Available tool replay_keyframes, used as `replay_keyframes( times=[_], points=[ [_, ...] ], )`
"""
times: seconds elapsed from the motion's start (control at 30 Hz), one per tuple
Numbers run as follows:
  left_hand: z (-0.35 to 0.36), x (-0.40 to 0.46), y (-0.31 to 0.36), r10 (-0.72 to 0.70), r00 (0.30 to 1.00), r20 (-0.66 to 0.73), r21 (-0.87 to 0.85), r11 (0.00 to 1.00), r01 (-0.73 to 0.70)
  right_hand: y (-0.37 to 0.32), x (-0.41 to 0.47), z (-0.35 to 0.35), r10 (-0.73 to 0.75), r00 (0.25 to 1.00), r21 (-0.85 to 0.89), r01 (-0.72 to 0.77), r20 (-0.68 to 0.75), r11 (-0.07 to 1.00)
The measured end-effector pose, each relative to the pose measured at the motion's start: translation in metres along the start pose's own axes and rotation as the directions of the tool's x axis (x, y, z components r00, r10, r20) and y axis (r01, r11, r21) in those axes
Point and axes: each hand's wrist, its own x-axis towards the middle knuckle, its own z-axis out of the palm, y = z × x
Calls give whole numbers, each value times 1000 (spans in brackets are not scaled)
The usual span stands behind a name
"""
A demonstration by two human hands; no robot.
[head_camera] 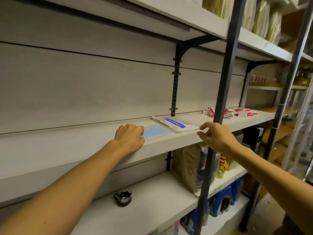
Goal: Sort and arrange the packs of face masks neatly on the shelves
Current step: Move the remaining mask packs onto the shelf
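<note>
Your left hand rests on the front edge of the shelf with its fingers curled down onto the near end of the mask pack, though whether they grip it or only press it cannot be told. Your right hand hovers at the pack's other end, just beside the dark post, thumb and forefinger apart and holding nothing. The pack lies flat on the shelf, its blue label's writing too blurred to read.

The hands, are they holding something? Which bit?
The left hand rests curled on the mask pack's left end. The right hand seems to pinch its front right corner; the grip isn't clear.
</note>
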Motion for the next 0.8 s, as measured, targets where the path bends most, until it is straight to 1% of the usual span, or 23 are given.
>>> replay_keyframes(
  times=[0.07,0.2,0.27,0.43,0.5,0.57,0.63,0.7,0.8],
  points=[
    [4,7,4,-16,999,28,24,1000,15,7,13,6,-3,1000,25,2,25,1000],
    [5,31,1,-85,996,6,38,996,85,16,44,18,-31,999,37,30,31,999],
    [10,43,1,-101,995,18,50,994,100,23,61,23,-38,999,48,36,38,998],
    [30,78,-8,-168,983,76,97,982,161,36,111,38,-34,992,43,29,124,999],
    [40,91,-12,-188,978,95,117,977,176,38,133,45,-46,993,34,43,111,999],
    [51,99,-16,-204,969,139,121,975,188,40,152,54,-33,993,2,33,117,999],
    [59,105,-22,-232,960,156,81,972,221,44,169,68,-9,990,-64,18,139,998],
    [64,109,-28,-260,957,131,42,966,256,49,184,81,11,989,-149,11,145,989],
    [67,109,-32,-318,942,108,63,948,313,52,201,91,71,980,-275,-18,185,961]
  ],
)
